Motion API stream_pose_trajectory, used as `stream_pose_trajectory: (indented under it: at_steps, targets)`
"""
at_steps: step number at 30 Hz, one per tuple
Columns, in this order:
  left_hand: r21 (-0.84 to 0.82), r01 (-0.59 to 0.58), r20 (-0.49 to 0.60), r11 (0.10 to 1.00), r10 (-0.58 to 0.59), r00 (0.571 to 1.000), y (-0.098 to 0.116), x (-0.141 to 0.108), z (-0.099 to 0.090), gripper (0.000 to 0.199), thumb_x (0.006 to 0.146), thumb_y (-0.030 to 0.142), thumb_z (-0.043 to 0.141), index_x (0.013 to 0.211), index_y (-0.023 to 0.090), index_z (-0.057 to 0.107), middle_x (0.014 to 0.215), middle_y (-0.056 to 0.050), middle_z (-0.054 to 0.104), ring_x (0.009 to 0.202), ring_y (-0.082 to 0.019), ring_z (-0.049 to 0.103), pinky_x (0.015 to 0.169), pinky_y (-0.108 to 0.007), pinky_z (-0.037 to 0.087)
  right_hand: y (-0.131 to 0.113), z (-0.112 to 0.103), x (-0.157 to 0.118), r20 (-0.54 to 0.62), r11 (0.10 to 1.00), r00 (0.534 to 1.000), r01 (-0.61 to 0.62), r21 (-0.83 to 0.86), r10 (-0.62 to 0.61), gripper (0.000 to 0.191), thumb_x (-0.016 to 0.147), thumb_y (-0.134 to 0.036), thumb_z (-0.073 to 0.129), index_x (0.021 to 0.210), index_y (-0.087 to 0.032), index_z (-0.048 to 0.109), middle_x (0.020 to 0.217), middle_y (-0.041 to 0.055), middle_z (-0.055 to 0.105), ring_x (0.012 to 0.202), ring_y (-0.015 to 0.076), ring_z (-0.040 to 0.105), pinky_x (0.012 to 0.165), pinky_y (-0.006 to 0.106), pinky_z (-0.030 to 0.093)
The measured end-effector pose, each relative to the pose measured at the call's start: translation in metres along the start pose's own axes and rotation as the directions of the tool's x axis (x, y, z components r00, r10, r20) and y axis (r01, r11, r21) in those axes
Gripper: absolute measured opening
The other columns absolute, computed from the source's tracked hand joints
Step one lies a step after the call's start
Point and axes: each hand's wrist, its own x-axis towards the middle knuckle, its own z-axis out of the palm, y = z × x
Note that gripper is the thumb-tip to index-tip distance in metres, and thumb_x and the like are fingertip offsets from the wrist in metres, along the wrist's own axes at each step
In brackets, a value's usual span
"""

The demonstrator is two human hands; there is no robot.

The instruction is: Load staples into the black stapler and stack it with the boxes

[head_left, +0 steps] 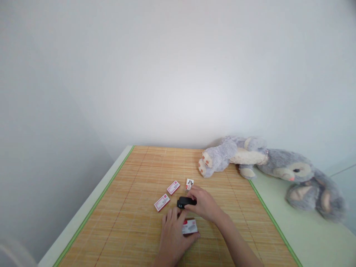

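A small black stapler (186,202) is in my right hand (202,203), gripped between thumb and fingers from its right side. Just below it, my left hand (174,233) curves around a white and red box (190,226), thumb at its lower right edge. The fingertips of my left hand come close to the stapler's underside. To the left lie two small white boxes with red edges, one nearer (161,202) and one farther (173,187). Beyond my right hand is a small white packet (189,184) with a dark picture and a red patch, its lower part partly hidden.
A bamboo mat (133,222) with green edging covers much of the pale table (294,226). A grey plush rabbit (289,165) lies on its side at the back right, across the mat's edge. A white wall (167,74) rises behind.
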Motion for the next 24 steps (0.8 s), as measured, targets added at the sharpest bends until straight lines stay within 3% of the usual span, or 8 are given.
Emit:
stream_pose_trajectory:
  at_steps: [3, 7, 10, 13, 16, 19, 24]
  targets:
    - [-0.014, -0.045, -0.026, 0.999, 0.044, 0.999, -0.004, -0.004, 0.002, 0.065, 0.07, 0.052, 0.084, 0.13, 0.039, 0.063, 0.122, -0.006, 0.062, 0.114, -0.032, 0.055, 0.096, -0.044, 0.041, -0.001, 0.003, 0.0, 0.004, 1.0, 1.0, -0.005, -0.005, 0.005, 0.017, 0.073, -0.022, 0.079, 0.079, -0.022, 0.063, 0.087, -0.0021, 0.062, 0.08, 0.0157, 0.054, 0.068, 0.025, 0.035]
    - [-0.032, -0.145, -0.025, 0.989, 0.144, 0.989, -0.02, -0.014, 0.002, 0.041, 0.086, 0.046, 0.072, 0.126, 0.04, 0.065, 0.118, -0.004, 0.064, 0.11, -0.027, 0.058, 0.094, -0.042, 0.043, 0.009, 0.002, -0.006, -0.006, 0.999, 0.999, -0.044, -0.004, 0.044, 0.017, 0.074, -0.023, 0.078, 0.082, -0.023, 0.063, 0.088, -0.0014, 0.062, 0.081, 0.0171, 0.056, 0.069, 0.026, 0.038]
    - [0.039, -0.092, -0.17, 0.995, 0.097, 0.981, -0.037, -0.016, -0.003, 0.032, 0.09, 0.043, 0.068, 0.122, 0.038, 0.068, 0.121, -0.005, 0.064, 0.114, -0.028, 0.057, 0.097, -0.044, 0.043, 0.022, -0.003, -0.016, -0.033, 0.996, 0.995, -0.09, -0.024, 0.09, 0.018, 0.075, -0.027, 0.077, 0.08, -0.023, 0.061, 0.085, -0.0017, 0.061, 0.079, 0.0177, 0.056, 0.069, 0.027, 0.039]
    - [0.119, 0.017, -0.364, 0.993, 0.027, 0.931, -0.055, -0.007, -0.014, 0.032, 0.088, 0.038, 0.07, 0.119, 0.036, 0.07, 0.136, -0.007, 0.058, 0.126, -0.033, 0.051, 0.105, -0.051, 0.04, 0.033, -0.008, -0.028, -0.059, 0.993, 0.992, -0.115, -0.021, 0.113, 0.019, 0.077, -0.029, 0.076, 0.078, -0.023, 0.058, 0.083, -0.0021, 0.06, 0.077, 0.0171, 0.056, 0.069, 0.027, 0.038]
    - [0.122, 0.02, -0.393, 0.992, 0.029, 0.919, -0.072, 0.007, -0.023, 0.029, 0.085, 0.034, 0.071, 0.115, 0.032, 0.068, 0.143, -0.007, 0.054, 0.131, -0.033, 0.049, 0.109, -0.052, 0.039, 0.038, -0.011, -0.038, -0.075, 0.991, 0.988, -0.136, -0.006, 0.136, 0.018, 0.079, -0.03, 0.074, 0.079, -0.023, 0.057, 0.084, -0.0021, 0.06, 0.076, 0.0169, 0.056, 0.068, 0.027, 0.038]
    - [0.038, -0.057, -0.342, 0.998, 0.067, 0.937, -0.085, 0.019, -0.027, 0.037, 0.082, 0.031, 0.073, 0.118, 0.026, 0.062, 0.144, -0.008, 0.054, 0.132, -0.03, 0.05, 0.109, -0.049, 0.042, 0.041, -0.01, -0.045, -0.104, 0.989, 0.983, -0.15, 0.013, 0.151, 0.016, 0.079, -0.03, 0.072, 0.083, -0.023, 0.058, 0.086, -0.0011, 0.061, 0.081, 0.0185, 0.058, 0.071, 0.028, 0.042]
    - [-0.006, -0.124, -0.267, 0.992, 0.118, 0.956, -0.086, 0.035, -0.031, 0.076, 0.08, 0.029, 0.075, 0.149, 0.029, 0.042, 0.153, -0.007, 0.048, 0.139, -0.028, 0.046, 0.116, -0.048, 0.038, 0.055, 0.004, -0.049, -0.219, 0.973, 0.948, -0.228, 0.033, 0.23, 0.017, 0.086, -0.038, 0.066, 0.097, -0.025, 0.064, 0.093, 0.0028, 0.065, 0.086, 0.022, 0.062, 0.078, 0.033, 0.048]
